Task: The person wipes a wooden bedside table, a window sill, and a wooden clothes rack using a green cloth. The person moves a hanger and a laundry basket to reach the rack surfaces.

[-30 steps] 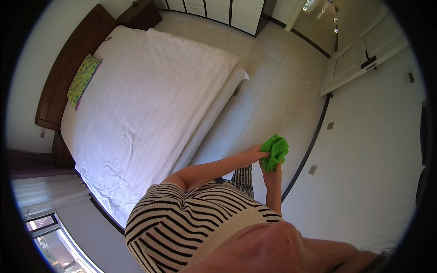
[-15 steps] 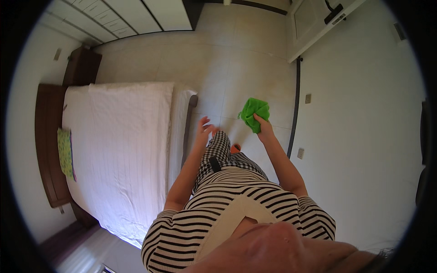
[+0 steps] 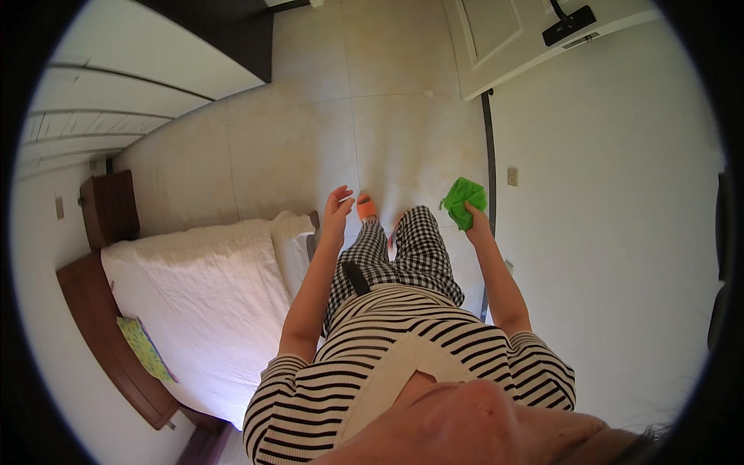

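A bunched green cloth (image 3: 463,198) is in my right hand (image 3: 478,222), pinched between thumb and fingers, with most of it sticking out beyond them. The hand is held out to the right, above the floor near the white wall. My left hand (image 3: 337,208) hangs over the floor just past the corner of the bed, fingers apart and nothing in it. Below it, an orange slipper (image 3: 366,207) shows on one of my feet.
The bed (image 3: 201,302) with a pale cover lies to my left, a brown nightstand (image 3: 110,208) beyond it. White cabinets (image 3: 155,54) line the far left. A white door (image 3: 504,39) stands open ahead on the right, beside the wall (image 3: 604,232). Tiled floor (image 3: 310,155) stretches ahead.
I have stepped forward past the bed, which now sits lower in view; the door and cabinets are nearer. The green cloth stays in my right hand, which is now farther right.
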Demonstrator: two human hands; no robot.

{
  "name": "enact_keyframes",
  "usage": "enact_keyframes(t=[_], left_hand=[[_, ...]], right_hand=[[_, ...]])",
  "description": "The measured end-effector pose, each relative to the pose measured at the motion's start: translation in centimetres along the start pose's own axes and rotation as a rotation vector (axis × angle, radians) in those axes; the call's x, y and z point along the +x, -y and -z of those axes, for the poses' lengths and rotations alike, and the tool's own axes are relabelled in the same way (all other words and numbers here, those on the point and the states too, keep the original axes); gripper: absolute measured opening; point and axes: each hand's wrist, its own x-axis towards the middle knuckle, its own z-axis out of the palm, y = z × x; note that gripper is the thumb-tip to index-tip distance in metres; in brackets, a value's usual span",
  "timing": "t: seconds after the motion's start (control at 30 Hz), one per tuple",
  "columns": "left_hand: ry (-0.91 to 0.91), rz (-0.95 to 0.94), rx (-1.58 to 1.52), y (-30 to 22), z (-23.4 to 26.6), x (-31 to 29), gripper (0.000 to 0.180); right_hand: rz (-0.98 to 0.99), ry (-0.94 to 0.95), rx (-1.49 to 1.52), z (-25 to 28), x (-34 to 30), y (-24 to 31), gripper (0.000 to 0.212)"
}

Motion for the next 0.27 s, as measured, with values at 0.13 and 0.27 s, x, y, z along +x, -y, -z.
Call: enact_keyframes(t=[0.13,0.27], left_hand=[[-0.032,0.144,0.038,-1.8,-4.1,10.2,0.048],[-0.040,0.293,0.051,-2.3,-9.2,18.9,0.053]], right_hand=[[-0.088,0.071,0.143,-2.7,10.3,4.7,0.047],[-0.155,0.119,-0.076,-7.9,21.3,8.9,0.053]])
